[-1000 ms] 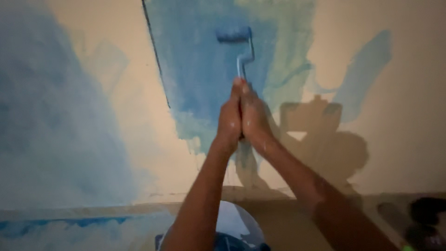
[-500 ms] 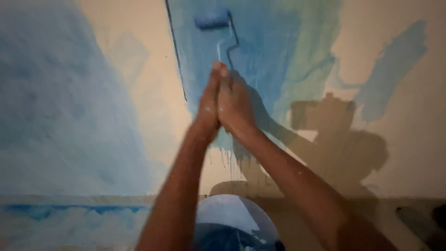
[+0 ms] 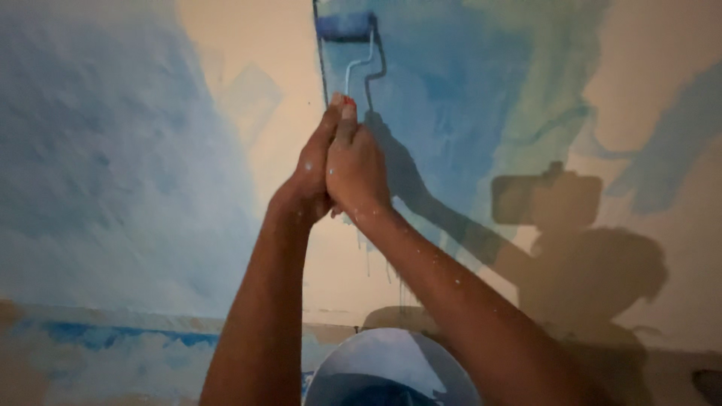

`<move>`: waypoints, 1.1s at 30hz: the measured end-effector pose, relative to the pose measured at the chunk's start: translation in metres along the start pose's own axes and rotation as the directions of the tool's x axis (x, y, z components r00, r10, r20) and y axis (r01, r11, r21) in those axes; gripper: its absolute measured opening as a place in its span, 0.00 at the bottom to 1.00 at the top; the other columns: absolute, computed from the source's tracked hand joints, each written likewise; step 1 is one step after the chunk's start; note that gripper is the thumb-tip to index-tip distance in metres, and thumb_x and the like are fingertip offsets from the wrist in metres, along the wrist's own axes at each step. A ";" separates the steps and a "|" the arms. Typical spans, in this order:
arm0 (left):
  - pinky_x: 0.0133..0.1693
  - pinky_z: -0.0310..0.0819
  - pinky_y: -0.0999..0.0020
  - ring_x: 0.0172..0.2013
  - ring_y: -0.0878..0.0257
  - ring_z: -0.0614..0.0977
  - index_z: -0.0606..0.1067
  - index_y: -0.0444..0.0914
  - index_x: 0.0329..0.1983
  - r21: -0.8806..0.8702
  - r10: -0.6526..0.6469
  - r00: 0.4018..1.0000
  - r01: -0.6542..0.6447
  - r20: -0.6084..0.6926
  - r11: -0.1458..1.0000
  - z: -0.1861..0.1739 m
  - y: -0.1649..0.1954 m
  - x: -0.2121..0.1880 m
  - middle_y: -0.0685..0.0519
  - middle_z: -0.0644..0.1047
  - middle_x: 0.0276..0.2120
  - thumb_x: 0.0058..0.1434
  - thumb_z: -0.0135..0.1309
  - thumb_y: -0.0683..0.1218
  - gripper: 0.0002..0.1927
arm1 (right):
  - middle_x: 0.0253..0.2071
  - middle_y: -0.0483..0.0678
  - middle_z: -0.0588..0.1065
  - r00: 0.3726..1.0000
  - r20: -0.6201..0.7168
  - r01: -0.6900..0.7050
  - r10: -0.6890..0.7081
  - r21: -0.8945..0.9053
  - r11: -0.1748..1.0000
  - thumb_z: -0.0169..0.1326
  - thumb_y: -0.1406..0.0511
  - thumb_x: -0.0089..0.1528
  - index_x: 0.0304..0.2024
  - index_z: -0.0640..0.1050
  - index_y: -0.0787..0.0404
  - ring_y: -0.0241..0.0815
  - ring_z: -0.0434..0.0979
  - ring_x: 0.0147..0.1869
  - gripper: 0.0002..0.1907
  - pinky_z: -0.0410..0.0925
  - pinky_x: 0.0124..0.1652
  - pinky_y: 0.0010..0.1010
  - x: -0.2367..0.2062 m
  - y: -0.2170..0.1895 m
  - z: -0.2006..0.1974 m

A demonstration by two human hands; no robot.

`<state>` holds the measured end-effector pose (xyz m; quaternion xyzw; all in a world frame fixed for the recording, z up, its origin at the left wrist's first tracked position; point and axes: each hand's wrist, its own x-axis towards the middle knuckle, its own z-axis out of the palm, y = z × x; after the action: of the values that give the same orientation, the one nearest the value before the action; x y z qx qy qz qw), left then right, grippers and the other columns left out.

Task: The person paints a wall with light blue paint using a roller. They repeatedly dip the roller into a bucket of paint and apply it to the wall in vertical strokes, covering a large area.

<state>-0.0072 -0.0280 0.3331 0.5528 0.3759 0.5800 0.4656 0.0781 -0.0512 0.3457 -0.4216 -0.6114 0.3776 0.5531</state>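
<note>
Both hands are clasped together around the handle of a paint roller (image 3: 345, 27), the left hand (image 3: 312, 173) and right hand (image 3: 356, 169) pressed palm to palm, with a bit of red grip showing above the fingertips. The roller's blue sleeve lies flat against the wall (image 3: 248, 45), high up at the left edge of a wet blue patch (image 3: 444, 98). Below the forearms sits what looks like a paint bucket (image 3: 391, 372), though it is dim there.
</note>
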 end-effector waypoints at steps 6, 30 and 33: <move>0.19 0.69 0.66 0.25 0.60 0.74 0.71 0.39 0.55 -0.084 -0.084 0.995 0.088 0.048 0.993 -0.007 -0.019 -0.013 0.47 0.76 0.33 0.64 0.34 0.75 0.39 | 0.24 0.62 0.78 0.996 0.087 -0.018 0.022 -0.048 0.999 0.25 0.45 0.69 0.40 0.75 0.74 0.56 0.80 0.18 0.40 0.70 0.16 0.38 -0.007 0.014 -0.002; 0.09 0.61 0.65 0.10 0.59 0.69 0.65 0.46 0.60 0.052 -0.151 0.986 0.155 -0.066 0.987 -0.004 -0.030 -0.040 0.47 0.73 0.20 0.62 0.31 0.76 0.38 | 0.34 0.62 0.78 0.975 0.195 -0.106 0.108 -0.016 0.994 0.24 0.44 0.69 0.51 0.69 0.72 0.53 0.79 0.21 0.39 0.74 0.18 0.34 -0.007 0.058 0.008; 0.08 0.61 0.66 0.09 0.60 0.67 0.68 0.31 0.59 0.099 -0.071 0.997 0.073 -0.026 0.992 -0.001 -0.038 -0.036 0.48 0.69 0.16 0.63 0.27 0.77 0.48 | 0.33 0.61 0.78 0.966 0.241 -0.096 0.094 -0.003 0.995 0.22 0.43 0.68 0.51 0.69 0.72 0.49 0.79 0.19 0.40 0.72 0.16 0.34 -0.007 0.064 0.002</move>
<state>-0.0049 -0.0519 0.2859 0.5550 0.4294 0.5493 0.4537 0.0829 -0.0347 0.2835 -0.3993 -0.6513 0.4546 0.4579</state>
